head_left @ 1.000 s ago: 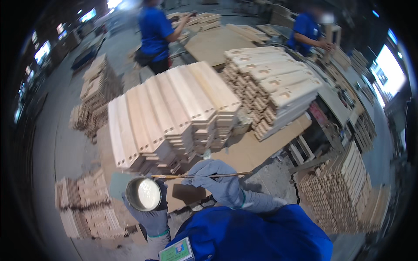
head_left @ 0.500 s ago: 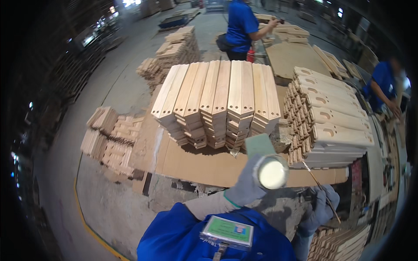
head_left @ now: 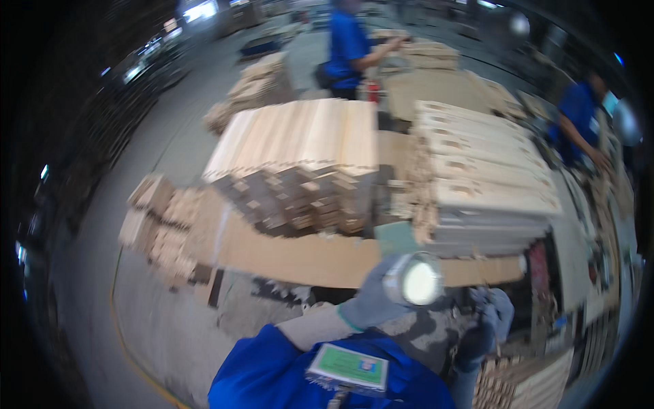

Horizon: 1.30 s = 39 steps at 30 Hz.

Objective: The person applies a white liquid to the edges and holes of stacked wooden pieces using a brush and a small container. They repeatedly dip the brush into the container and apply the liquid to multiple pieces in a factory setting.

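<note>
My left hand [head_left: 373, 300], in a grey glove, is closed around a clear jar [head_left: 392, 278] of pale cream liquid [head_left: 421, 281]. A flat green piece [head_left: 398, 237] sticks out beyond the jar on the far side; whether my fingers hold it too is hidden. To the right, my gloved right hand [head_left: 494, 312] is closed on a thin stick-like tool, blurred now and clearer in the earlier frame. Beyond both hands stand a stack of pale wooden boards [head_left: 300, 140] with holes at their near ends and a stack of slotted wooden panels [head_left: 487, 163].
Cardboard [head_left: 300, 255] lies under the stacks. More wooden pieces sit at the left [head_left: 163, 232], and slats [head_left: 524, 382] stand at the lower right. One co-worker [head_left: 351, 51] stands at the far side, another [head_left: 579, 126] at the right by a workbench.
The view has swung, so the stacks and co-workers appear farther left, and the picture is blurrier. My left hand still grips the jar; my right hand has shifted slightly left in the picture.
</note>
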Motion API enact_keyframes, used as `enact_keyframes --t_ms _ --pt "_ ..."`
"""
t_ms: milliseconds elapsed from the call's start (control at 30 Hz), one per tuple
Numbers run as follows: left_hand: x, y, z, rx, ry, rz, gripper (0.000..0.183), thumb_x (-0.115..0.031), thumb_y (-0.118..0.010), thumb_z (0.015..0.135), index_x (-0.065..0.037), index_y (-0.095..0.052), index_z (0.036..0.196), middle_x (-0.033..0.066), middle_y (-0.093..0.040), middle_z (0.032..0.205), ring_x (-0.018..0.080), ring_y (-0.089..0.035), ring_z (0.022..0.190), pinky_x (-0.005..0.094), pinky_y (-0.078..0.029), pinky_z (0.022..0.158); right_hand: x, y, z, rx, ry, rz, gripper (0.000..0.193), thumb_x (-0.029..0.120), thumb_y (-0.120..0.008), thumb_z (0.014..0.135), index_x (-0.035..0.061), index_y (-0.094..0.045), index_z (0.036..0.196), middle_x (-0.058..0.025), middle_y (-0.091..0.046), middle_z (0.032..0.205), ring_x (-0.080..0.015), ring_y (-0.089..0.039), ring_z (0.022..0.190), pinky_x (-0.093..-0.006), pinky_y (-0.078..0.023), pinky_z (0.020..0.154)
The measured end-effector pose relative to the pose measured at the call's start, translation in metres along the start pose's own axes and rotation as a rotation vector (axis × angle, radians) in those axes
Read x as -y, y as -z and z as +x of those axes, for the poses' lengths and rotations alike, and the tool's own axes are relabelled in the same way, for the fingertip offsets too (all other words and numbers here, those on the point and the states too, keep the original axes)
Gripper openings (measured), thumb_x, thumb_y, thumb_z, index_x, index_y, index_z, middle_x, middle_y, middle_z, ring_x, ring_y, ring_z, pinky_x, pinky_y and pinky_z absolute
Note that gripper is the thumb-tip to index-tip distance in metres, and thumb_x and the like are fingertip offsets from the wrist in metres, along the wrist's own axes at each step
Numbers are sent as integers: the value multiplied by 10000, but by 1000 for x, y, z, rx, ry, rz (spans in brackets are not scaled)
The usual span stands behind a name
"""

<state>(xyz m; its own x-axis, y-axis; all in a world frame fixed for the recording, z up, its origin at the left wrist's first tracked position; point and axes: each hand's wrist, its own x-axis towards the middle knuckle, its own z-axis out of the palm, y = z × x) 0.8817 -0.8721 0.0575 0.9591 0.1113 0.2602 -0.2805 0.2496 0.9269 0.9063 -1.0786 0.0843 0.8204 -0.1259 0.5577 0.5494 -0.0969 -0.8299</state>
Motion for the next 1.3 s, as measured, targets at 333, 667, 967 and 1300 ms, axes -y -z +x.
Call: enact_keyframes --t_ms 333,667,967,1300 --pt "-8 18 35 -65 529 -838 677 -536 -349 940 12 -405 1333 267 -501 1252 401 -567 1083 511 -494 921 -23 -3 6 -3 -254 87 254 -41 -540 850 -69 -596 1096 -150 -635 1001 -212 -629 885 -294 -512 793" --pt "-16 7 96 296 563 -905 774 -590 -294 934 55 -345 1358 292 -436 1319 409 -568 1071 503 -498 879 -46 -14 65 79 -91 -97 175 -21 -489 895 -69 -573 1041 -123 -637 855 -172 -631 775 -285 -506 712" --pt "-38 40 108 142 411 -625 831 -604 -280 918 82 -311 1386 288 -408 1368 408 -485 1166 462 -461 935 -68 -108 114 916 -443 855 234 37 -542 930 8 -554 1161 -100 -626 1006 -132 -589 912 -296 -499 786" --pt "-79 71 73 -523 -222 -671 758 -529 -388 939 90 -312 1370 282 -483 1231 387 -586 979 446 -565 721 -172 -65 354 1018 314 -751 565 301 -701 776 69 -540 1265 -160 -622 1135 -297 -606 979 -394 -482 863"
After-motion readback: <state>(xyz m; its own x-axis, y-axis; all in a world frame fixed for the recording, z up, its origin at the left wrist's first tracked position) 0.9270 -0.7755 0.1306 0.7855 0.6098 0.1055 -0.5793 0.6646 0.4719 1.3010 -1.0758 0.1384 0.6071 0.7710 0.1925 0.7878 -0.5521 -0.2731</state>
